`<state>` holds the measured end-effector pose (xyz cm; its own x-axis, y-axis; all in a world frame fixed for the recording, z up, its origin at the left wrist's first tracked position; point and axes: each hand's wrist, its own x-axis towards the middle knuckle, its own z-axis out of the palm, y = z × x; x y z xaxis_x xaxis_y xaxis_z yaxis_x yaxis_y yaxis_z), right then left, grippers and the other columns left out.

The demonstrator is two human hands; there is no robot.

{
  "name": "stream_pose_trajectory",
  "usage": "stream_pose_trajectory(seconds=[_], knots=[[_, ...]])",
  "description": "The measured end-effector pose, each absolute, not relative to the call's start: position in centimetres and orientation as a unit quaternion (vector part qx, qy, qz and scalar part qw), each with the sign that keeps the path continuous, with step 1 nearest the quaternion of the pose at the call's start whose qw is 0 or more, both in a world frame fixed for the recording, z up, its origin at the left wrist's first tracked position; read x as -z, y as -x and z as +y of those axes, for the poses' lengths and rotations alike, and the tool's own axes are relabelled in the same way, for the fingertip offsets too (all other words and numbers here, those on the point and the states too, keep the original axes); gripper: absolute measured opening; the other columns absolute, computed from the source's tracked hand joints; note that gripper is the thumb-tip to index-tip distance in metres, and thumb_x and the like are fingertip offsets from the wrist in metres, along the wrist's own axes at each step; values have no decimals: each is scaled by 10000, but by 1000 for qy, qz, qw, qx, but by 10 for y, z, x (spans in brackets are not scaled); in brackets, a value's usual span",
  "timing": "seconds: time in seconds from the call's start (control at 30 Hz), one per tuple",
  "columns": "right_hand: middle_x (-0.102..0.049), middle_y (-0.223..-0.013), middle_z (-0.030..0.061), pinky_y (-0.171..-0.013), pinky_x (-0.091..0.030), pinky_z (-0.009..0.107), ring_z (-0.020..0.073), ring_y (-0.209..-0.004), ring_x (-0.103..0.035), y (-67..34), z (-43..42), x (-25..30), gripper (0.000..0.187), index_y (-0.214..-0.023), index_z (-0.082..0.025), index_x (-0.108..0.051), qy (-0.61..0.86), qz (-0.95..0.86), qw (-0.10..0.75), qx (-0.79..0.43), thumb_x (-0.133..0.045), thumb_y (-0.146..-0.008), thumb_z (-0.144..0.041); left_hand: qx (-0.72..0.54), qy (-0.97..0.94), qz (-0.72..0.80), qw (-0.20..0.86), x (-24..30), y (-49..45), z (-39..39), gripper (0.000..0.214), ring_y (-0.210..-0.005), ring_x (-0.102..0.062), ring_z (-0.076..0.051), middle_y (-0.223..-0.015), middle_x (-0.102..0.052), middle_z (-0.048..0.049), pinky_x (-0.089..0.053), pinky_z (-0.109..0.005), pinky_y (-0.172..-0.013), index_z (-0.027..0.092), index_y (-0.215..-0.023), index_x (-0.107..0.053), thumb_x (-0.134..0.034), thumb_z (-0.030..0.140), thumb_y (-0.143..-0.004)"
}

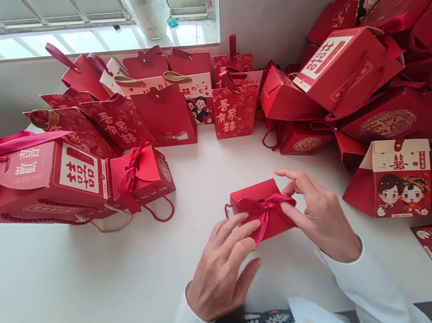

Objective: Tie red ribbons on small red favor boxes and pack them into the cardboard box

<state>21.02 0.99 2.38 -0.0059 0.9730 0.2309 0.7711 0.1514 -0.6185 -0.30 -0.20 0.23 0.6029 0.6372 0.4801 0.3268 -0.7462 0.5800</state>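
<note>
A small red gift box point(249, 195) lies on the white table point(75, 286) in front of me, with a red satin ribbon bow point(265, 209) tied across it. My left hand point(223, 267) pinches the left tail of the ribbon with thumb and fingers closed. On the bow's right side, my right hand point(318, 216) pinches a loop between thumb and forefinger, the other fingers raised. Both wrists come out of white sleeves.
Several red gift bags point(167, 111) stand in rows at the back under the window. Large red boxes point(35, 179) lie at the left. A heap of red boxes and bags point(350, 68) fills the right. A plastic-wrapped pot point(146, 1) sits on the sill.
</note>
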Motion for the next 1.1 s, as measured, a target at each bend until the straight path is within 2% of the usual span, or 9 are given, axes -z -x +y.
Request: stream_pose_trajectory(seconds=[0.1, 0.17, 0.23, 0.33, 0.4, 0.53, 0.67, 0.83, 1.1], knots=[[-578, -785, -23, -595, -456, 229, 149, -739, -589, -207, 8, -24, 416, -1238, -242, -475, 642, -675, 323, -167, -537, -833, -166, -461, -773, 332, 282, -12, 1, 1, 268, -1061, -544, -247, -1105, -596, -134, -462, -397, -867, 149, -1078, -485, -462, 358, -913], [-582, -775, -22, -566, -446, 226, 153, -740, -597, -206, 7, -25, 394, -1218, -241, -490, 645, -671, 325, -164, -536, -832, -176, -486, -707, 439, 267, -19, -4, 7, 199, -946, -561, -194, -1026, -592, -89, -467, -341, -807, 171, -1067, -497, -432, 304, -934], [-584, -777, -17, -548, -439, 224, 155, -745, -600, -206, 5, -25, 394, -1215, -238, -495, 647, -668, 328, -167, -533, -828, -172, -433, -704, 509, 238, -26, -10, 16, 144, -886, -555, -165, -993, -598, -54, -459, -305, -777, 191, -1050, -523, -470, 215, -919], [-587, -791, -8, -550, -440, 230, 158, -745, -590, -205, 5, -25, 419, -1230, -230, -487, 645, -665, 335, -173, -521, -819, -157, -318, -779, 490, 226, -33, -18, 31, 137, -883, -542, -176, -953, -612, -36, -452, -303, -763, 204, -991, -584, -502, 166, -888], [-585, -790, -4, -561, -446, 237, 159, -738, -579, -204, 4, -25, 428, -1235, -223, -482, 641, -665, 341, -178, -511, -815, -150, -287, -801, 478, 218, -35, -23, 37, 159, -858, -542, -179, -892, -616, -29, -446, -301, -738, 199, -912, -610, -477, 121, -875], [-572, -780, -15, -599, -461, 243, 150, -727, -572, -200, 1, -27, 431, -1236, -230, -479, 639, -654, 349, -204, -499, -815, -141, -352, -766, 503, 189, -29, -38, 42, 207, -790, -565, -152, -810, -627, -4, -451, -280, -713, 188, -816, -633, -478, 51, -831], [-558, -743, -27, -616, -468, 250, 161, -764, -577, -195, -3, -28, 412, -1235, -247, -480, 654, -629, 357, -221, -507, -831, -171, -446, -708, 510, 198, -17, -50, 44, 227, -766, -592, -114, -799, -629, 11, -470, -231, -708, 189, -826, -665, -508, 25, -814], [-575, -752, -30, -646, -486, 268, 169, -789, -591, -189, -7, -24, 438, -1238, -248, -467, 670, -598, 371, -238, -508, -812, -151, -461, -679, 528, 218, -10, -53, 47, 217, -685, -577, -87, -767, -627, 22, -477, -203, -644, 196, -816, -680, -529, 39, -820], [-570, -727, -27, -552, -477, 255, 162, -687, -586, -186, -9, -23, 422, -1206, -236, -484, 682, -584, 383, -218, -492, -794, -145, -450, -687, 519, 235, -8, -49, 48, 204, -684, -568, -88, -778, -622, 18, -481, -206, -643, 200, -834, -669, -522, 59, -836]])
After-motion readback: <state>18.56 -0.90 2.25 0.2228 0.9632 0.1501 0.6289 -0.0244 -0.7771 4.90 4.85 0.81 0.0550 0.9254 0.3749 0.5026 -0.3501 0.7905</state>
